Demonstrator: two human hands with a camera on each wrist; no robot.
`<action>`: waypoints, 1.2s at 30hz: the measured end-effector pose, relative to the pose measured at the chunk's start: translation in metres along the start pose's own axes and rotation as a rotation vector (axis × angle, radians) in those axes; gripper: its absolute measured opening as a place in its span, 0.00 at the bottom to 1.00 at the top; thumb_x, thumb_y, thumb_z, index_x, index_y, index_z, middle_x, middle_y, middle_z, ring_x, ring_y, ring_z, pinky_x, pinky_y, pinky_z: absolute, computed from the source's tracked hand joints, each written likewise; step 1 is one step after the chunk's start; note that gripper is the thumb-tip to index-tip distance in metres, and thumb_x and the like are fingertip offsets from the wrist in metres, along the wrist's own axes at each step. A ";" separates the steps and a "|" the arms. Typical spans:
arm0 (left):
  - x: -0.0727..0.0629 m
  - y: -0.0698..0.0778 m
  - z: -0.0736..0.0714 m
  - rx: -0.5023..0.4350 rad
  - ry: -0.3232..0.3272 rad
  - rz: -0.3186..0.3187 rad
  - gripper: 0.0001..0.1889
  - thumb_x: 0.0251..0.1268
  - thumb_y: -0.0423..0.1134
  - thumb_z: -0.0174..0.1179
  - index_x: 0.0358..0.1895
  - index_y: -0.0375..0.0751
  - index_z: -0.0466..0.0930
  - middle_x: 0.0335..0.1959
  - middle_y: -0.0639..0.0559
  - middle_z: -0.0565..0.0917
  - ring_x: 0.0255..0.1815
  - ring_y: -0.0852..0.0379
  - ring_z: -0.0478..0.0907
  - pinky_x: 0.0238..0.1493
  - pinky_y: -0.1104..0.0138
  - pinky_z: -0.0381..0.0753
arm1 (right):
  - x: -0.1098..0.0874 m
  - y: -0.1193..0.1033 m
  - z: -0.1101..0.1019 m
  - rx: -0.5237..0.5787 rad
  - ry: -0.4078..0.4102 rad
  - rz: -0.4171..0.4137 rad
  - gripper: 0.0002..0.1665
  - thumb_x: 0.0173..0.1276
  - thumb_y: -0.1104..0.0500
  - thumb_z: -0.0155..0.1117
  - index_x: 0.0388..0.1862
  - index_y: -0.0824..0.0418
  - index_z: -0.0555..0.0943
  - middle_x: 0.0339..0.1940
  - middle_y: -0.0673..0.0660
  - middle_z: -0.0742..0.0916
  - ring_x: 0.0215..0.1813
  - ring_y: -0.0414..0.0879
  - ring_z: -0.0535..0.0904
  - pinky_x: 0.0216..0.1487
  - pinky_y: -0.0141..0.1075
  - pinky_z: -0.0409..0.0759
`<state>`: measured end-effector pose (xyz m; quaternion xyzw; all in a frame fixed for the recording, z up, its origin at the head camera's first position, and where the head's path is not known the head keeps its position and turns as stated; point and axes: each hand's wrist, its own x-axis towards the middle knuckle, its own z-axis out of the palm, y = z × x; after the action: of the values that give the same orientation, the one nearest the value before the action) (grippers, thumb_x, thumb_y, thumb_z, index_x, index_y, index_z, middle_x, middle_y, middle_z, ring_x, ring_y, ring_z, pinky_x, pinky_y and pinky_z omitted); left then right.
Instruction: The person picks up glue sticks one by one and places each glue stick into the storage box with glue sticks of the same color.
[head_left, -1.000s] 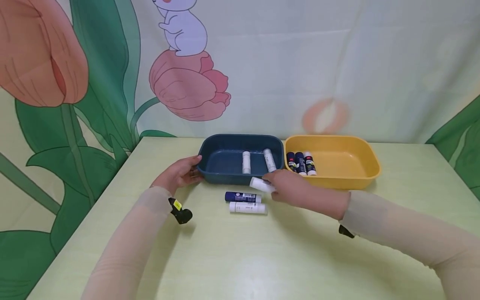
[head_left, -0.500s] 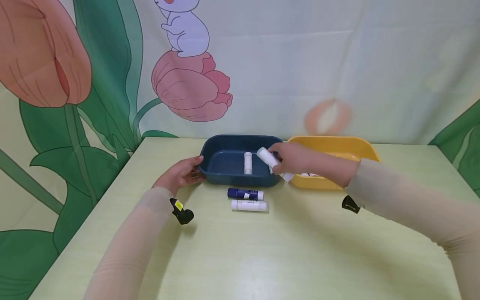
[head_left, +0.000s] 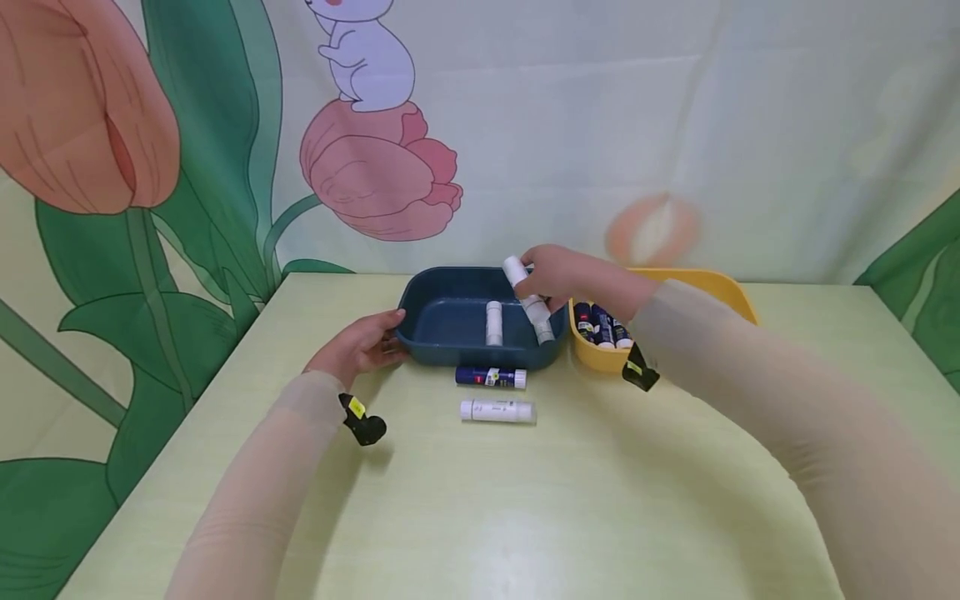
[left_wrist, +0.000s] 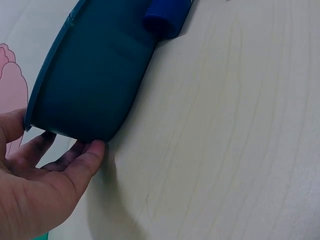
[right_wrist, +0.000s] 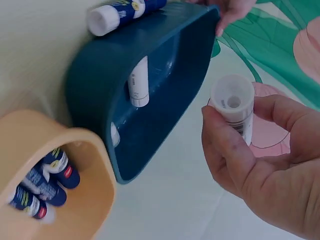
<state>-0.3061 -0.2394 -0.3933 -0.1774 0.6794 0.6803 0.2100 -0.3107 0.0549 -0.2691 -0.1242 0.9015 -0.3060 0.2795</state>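
Right of the dark-blue plastic basin (head_left: 435, 353), a beige fabric sleeve (head_left: 750, 375) partly hides the yellow plastic basin (head_left: 596, 358).

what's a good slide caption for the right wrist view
Right hand holding a white tube near a blue bin, beside a yellow bin with three dark blue tubes inside.

Dark blue basin (head_left: 480, 357), yellow basin (head_left: 600, 360), white tubes (head_left: 493, 323), navy tubes (head_left: 480, 377), pink-green floral backdrop (head_left: 375, 175)

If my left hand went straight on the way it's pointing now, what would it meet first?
The blue bin: your left hand already touches its end. Pushing on would probably press it against the yellow bin next to it.
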 end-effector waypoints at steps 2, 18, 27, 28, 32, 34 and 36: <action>0.000 -0.001 -0.001 0.007 0.001 0.001 0.30 0.85 0.47 0.40 0.83 0.43 0.52 0.64 0.46 0.70 0.68 0.51 0.67 0.82 0.53 0.61 | 0.007 -0.003 0.000 0.032 -0.005 0.018 0.40 0.78 0.60 0.55 0.83 0.66 0.52 0.72 0.68 0.73 0.61 0.56 0.77 0.66 0.48 0.83; 0.000 -0.001 -0.001 0.007 0.008 -0.004 0.30 0.85 0.47 0.40 0.83 0.43 0.52 0.66 0.44 0.69 0.70 0.50 0.66 0.82 0.53 0.62 | 0.061 0.003 0.025 0.087 0.003 0.120 0.29 0.77 0.61 0.59 0.72 0.70 0.66 0.56 0.64 0.80 0.33 0.46 0.78 0.48 0.36 0.88; 0.000 -0.001 0.000 0.000 0.006 -0.003 0.29 0.85 0.46 0.41 0.83 0.44 0.53 0.64 0.45 0.69 0.70 0.50 0.66 0.82 0.52 0.62 | 0.084 0.013 0.040 0.087 0.009 0.201 0.27 0.77 0.61 0.58 0.70 0.72 0.71 0.62 0.69 0.83 0.32 0.46 0.81 0.51 0.37 0.89; 0.000 -0.001 0.000 -0.001 0.007 -0.004 0.29 0.85 0.47 0.41 0.83 0.44 0.53 0.65 0.45 0.69 0.71 0.49 0.65 0.82 0.52 0.62 | 0.085 0.014 0.042 0.077 0.013 0.214 0.26 0.78 0.61 0.57 0.70 0.71 0.72 0.62 0.68 0.83 0.33 0.46 0.81 0.53 0.37 0.88; -0.001 -0.001 -0.001 0.000 0.007 -0.006 0.29 0.85 0.47 0.41 0.83 0.45 0.52 0.68 0.44 0.68 0.72 0.49 0.65 0.82 0.53 0.62 | 0.091 0.020 0.048 0.040 0.026 0.249 0.24 0.79 0.61 0.56 0.69 0.70 0.74 0.61 0.65 0.83 0.39 0.48 0.79 0.60 0.37 0.86; -0.001 -0.001 -0.001 0.001 0.007 -0.005 0.29 0.85 0.47 0.41 0.83 0.45 0.53 0.69 0.44 0.68 0.72 0.49 0.65 0.82 0.53 0.62 | 0.092 0.023 0.051 0.033 0.027 0.247 0.23 0.80 0.61 0.56 0.68 0.70 0.74 0.61 0.65 0.83 0.41 0.49 0.79 0.62 0.38 0.85; -0.001 -0.001 -0.001 0.003 0.002 -0.002 0.29 0.85 0.47 0.40 0.83 0.45 0.52 0.70 0.43 0.67 0.73 0.49 0.65 0.82 0.53 0.62 | 0.094 0.025 0.054 0.040 0.021 0.237 0.23 0.79 0.62 0.56 0.68 0.70 0.74 0.62 0.65 0.82 0.43 0.50 0.79 0.64 0.39 0.84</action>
<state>-0.3047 -0.2407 -0.3936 -0.1784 0.6805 0.6789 0.2103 -0.3569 0.0116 -0.3605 -0.0080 0.9065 -0.2900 0.3067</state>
